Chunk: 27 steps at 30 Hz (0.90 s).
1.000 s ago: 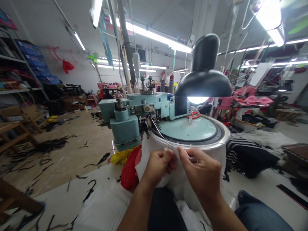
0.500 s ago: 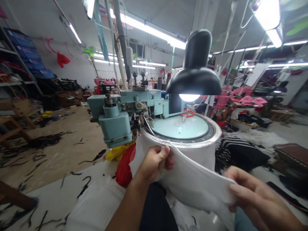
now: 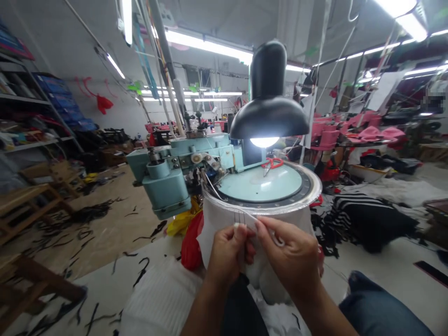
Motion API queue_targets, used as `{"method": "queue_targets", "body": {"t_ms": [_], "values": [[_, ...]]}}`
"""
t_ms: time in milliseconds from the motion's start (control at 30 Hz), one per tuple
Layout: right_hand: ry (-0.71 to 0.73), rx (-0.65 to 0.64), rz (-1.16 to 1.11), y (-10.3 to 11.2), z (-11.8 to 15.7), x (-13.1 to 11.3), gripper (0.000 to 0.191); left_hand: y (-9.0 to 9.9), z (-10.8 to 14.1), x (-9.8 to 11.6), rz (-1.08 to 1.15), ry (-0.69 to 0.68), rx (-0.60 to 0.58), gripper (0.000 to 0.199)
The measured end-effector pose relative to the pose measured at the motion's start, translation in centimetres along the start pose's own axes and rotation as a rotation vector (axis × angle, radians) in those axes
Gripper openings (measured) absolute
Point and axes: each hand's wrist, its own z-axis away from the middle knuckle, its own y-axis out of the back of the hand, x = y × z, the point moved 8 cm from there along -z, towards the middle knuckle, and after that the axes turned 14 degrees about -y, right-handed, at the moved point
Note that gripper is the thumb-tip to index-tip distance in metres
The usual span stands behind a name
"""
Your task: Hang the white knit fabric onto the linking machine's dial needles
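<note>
White knit fabric (image 3: 215, 217) hangs round the rim of a dial linking machine (image 3: 166, 186), its edge on the toothed ring. At the front of the rim, my left hand (image 3: 226, 254) is closed in a pinch on the fabric. Close beside it on the right, my right hand (image 3: 292, 249) pinches the fabric's edge just below the ring. Both hands' fingers partly hide what they grip. Red-handled scissors (image 3: 273, 163) lie on the pale green dial plate (image 3: 257, 184).
A black lamp (image 3: 269, 116) shines over the dial. Red and yellow cloth (image 3: 192, 242) hangs under the machine head. A wooden stool (image 3: 38, 280) stands at left, with black scraps on the floor. Striped black fabric (image 3: 371, 219) lies at right.
My right hand has moved left, from holding the fabric stretched out at the right to pinching close beside my left hand. The view has turned slightly left.
</note>
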Motion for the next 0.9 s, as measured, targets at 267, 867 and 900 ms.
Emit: {"method": "queue_targets", "body": {"t_ms": [267, 867, 900], "values": [[0.005, 0.063, 0.054, 0.8, -0.9, 0.0, 0.016, -0.4, -0.6, 0.0, -0.06, -0.026, 0.004, 0.058], [-0.03, -0.069, -0.069, 2.6, -1.5, 2.3, 0.006, -2.4, 0.1, -1.2, -0.127, 0.023, -0.105, 0.059], [-0.04, -0.057, -0.083, 2.8, -1.7, 2.3, 0.005, -2.6, 0.2, -1.2, -0.143, 0.023, -0.119, 0.059]]}}
